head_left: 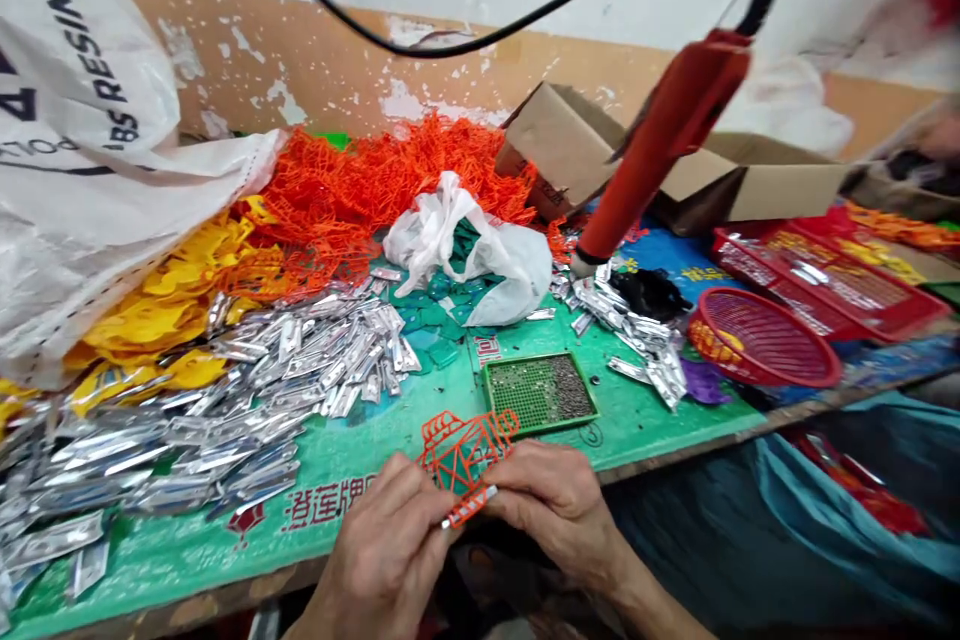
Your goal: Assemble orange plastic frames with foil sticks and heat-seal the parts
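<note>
An orange plastic lattice piece (pixel 461 455) is pinched between my left hand (pixel 390 525) and my right hand (pixel 555 500), just above the table's front edge. Along its lower edge runs a narrow white or silvery strip (pixel 484 498), and both hands' fingers close around the piece at this end. Just beyond the hands lies a green tray (pixel 486 398) with small dark screws, gathered mostly on its right side. A red electric screwdriver (pixel 667 135) hangs tip-down at the right, apart from my hands. Some fingertips are hidden behind the piece.
Silvery flat parts (pixel 330 350) cover the left table; yellow pieces (pixel 157 320) and orange lattices (pixel 405 170) are heaped behind. A white plastic bag (pixel 510 265) holds green pieces. Cardboard boxes (pixel 562 145), a red basket (pixel 817 370) and a black cable (pixel 450 50) are also there.
</note>
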### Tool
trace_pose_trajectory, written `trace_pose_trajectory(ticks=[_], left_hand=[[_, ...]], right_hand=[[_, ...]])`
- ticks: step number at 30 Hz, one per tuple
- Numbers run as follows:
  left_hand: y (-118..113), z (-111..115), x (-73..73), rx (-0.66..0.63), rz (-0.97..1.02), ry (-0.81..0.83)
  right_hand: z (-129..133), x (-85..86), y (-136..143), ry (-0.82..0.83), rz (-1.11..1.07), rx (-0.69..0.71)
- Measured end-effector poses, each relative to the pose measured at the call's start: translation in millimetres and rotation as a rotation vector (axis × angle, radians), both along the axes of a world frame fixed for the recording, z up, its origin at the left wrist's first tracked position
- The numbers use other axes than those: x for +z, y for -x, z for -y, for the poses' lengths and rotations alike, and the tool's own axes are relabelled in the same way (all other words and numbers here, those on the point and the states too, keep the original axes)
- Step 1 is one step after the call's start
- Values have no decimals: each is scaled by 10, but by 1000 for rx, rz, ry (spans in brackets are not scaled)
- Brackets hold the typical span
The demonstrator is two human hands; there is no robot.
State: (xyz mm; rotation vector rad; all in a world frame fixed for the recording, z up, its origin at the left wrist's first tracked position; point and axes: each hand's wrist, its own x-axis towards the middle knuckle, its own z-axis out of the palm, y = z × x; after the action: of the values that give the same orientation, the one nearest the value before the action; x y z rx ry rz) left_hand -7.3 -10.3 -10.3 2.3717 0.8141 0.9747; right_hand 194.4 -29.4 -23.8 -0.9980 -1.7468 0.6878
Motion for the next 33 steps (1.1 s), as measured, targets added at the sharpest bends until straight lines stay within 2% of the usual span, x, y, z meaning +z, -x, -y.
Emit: trace_pose_trajectory(ticks=[6,10,13,18,24,26,27,30,31,33], left_hand=[[-20,-54,-78,-45,-67,243],[-94,-66,-43,-92,-20,257],[-141,-54,-1,-47,32,306],[-131,-56,-38,88,78,725],[-101,-130,-168,97,308,1169],[-105,-134,-175,120,364,1256],[-107,-131,-172,134,384,1287],[-107,-114,-163,154,422,1340],[-107,-108,-163,159,430,1348],[-109,-101,-166,167,445,1356]], right_hand=[[-81,97,0,157,-19,65],[-104,110,-1,205,-62,100],[-145,99,2,261,-135,118],[-224,22,70,331,-173,92],[-195,-56,159,311,-162,0],[-208,-1,17,192,-153,-120],[-241,44,-112,92,-163,-252],[-480,213,-692,-283,-285,-791],[-600,277,-919,-398,-307,-870],[-874,415,-1348,-509,-312,-851]])
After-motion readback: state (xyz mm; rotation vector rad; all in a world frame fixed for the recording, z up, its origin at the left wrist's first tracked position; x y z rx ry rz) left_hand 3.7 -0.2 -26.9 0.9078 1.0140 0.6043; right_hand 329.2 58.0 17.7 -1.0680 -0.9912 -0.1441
